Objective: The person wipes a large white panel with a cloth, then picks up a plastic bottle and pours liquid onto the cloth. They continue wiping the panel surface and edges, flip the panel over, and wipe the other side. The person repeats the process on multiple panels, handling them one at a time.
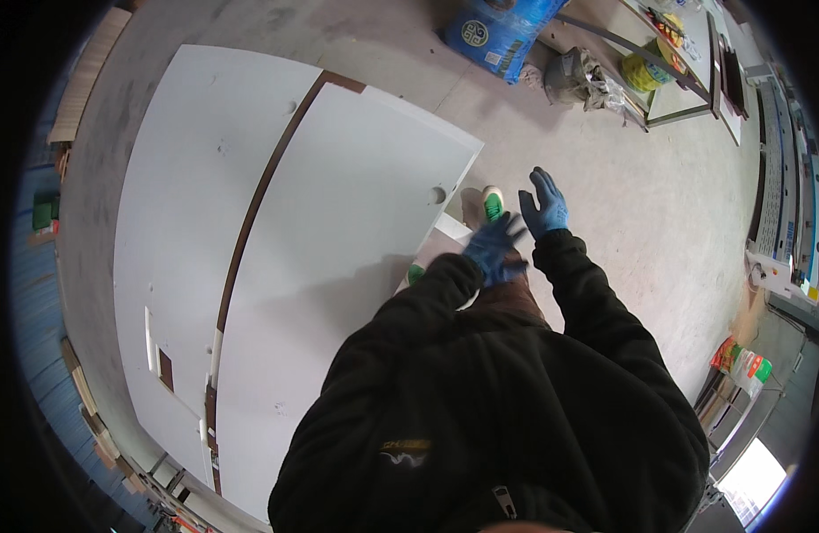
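Both of my hands wear blue work gloves and hold nothing. My left hand is in front of my body, its fingers spread and a little blurred, just right of a white door panel. Further right, my right hand is raised with its fingers stretched out and thumb apart. The panel has a round hole near its right edge. A second white panel lies alongside it to the left, with a brown strip running along the gap. Neither hand touches the panels.
A blue sack, a grey bucket and a yellow-green bucket are at the far right by a metal-framed table. My shoe with green laces stands near the panel's corner. Boards lie along the left.
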`<state>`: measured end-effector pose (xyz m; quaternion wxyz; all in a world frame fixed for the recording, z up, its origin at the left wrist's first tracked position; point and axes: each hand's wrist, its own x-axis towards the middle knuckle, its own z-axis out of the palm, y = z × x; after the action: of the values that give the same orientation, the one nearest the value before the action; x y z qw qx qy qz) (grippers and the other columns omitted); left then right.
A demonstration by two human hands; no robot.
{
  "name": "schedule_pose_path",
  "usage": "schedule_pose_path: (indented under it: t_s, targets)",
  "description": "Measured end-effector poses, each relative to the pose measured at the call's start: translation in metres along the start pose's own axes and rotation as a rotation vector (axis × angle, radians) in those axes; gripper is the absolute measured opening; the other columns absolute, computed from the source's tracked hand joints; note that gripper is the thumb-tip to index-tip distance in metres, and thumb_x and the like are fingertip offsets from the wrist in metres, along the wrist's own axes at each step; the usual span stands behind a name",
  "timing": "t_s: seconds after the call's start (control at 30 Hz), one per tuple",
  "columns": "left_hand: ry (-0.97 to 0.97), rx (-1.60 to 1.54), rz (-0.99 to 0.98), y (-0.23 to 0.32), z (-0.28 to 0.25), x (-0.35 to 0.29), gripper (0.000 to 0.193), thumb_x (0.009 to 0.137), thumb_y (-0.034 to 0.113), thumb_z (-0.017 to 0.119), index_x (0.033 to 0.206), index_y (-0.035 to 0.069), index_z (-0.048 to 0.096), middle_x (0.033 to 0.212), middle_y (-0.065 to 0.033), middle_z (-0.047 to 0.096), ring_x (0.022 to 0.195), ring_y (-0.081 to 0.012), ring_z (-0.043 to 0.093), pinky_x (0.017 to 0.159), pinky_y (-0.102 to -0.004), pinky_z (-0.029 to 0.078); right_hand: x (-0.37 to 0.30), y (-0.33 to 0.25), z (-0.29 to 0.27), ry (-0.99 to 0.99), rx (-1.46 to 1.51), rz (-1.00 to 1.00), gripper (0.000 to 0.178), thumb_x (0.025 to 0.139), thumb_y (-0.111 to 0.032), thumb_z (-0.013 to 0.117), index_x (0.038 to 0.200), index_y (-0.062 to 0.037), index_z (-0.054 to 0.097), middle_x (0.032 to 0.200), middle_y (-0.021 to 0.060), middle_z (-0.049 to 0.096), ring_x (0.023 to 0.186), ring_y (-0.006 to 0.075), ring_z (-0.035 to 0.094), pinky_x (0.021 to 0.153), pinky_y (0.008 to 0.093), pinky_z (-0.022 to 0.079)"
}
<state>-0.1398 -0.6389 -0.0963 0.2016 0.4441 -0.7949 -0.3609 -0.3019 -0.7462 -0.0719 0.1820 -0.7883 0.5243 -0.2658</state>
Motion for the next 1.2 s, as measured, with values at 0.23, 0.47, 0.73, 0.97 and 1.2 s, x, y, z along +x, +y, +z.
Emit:
schedule_pose_path:
  t_s: [0.23,0.47,0.73,0.97,1.2]
  targets:
    - [0.677,0.473,-0.630,-0.038,-0.086,0.027,0.087,0.089,0.046,0.070,0.158,0.003,0.040,0.166,-0.0260,0.032,0.154,-0.0480,0.026,0.123,-0.0628,0.022,0.126,0.071,0.034,-0.195,0.231,-0.005,0.046,0.093,-0.029,0.072,0.132,-0.0048,0.067,0.141,0.0194,0.064,0.131,0.0378,0.061,0.111,0.0444,0.048]
    - [0.725,0.579,-0.967,-0.098,-0.128,0.020,0.090,0.093,0.056,0.063,0.159,0.000,0.036,0.167,-0.0257,0.030,0.155,-0.0470,0.024,0.123,-0.0605,0.020,0.207,0.011,0.105,-0.741,0.322,0.047,0.057,0.102,-0.042,0.061,0.149,-0.0098,0.056,0.154,0.0161,0.056,0.144,0.0318,0.051,0.119,0.0388,0.041]
    - [0.681,0.638,-0.989,-0.101,-0.131,0.043,0.098,0.095,0.057,0.060,0.160,-0.006,0.022,0.166,-0.0302,0.024,0.156,-0.0507,0.016,0.127,-0.0610,0.010,0.236,-0.020,0.173,-0.964,0.468,0.136,0.069,0.102,-0.055,0.056,0.154,-0.0102,0.049,0.153,0.0185,0.056,0.142,0.0362,0.052,0.117,0.0408,0.042]
    - [0.632,0.640,-1.017,-0.101,-0.138,0.050,0.101,0.092,0.051,0.065,0.159,-0.010,0.019,0.164,-0.0333,0.023,0.154,-0.0527,0.018,0.127,-0.0620,0.012,0.222,-0.026,0.202,-0.952,0.741,0.075,0.066,0.106,-0.050,0.052,0.157,-0.0088,0.043,0.148,0.0240,0.057,0.139,0.0381,0.055,0.115,0.0409,0.044]
    - [0.532,0.597,-1.103,-0.107,-0.140,0.053,0.103,0.092,0.050,0.065,0.157,-0.013,0.017,0.164,-0.0362,0.019,0.155,-0.0539,0.015,0.127,-0.0615,0.011,0.220,-0.022,0.201,-0.912,0.740,0.014,0.068,0.106,-0.048,0.055,0.156,-0.0037,0.041,0.153,0.0261,0.051,0.141,0.0419,0.050,0.116,0.0438,0.042]
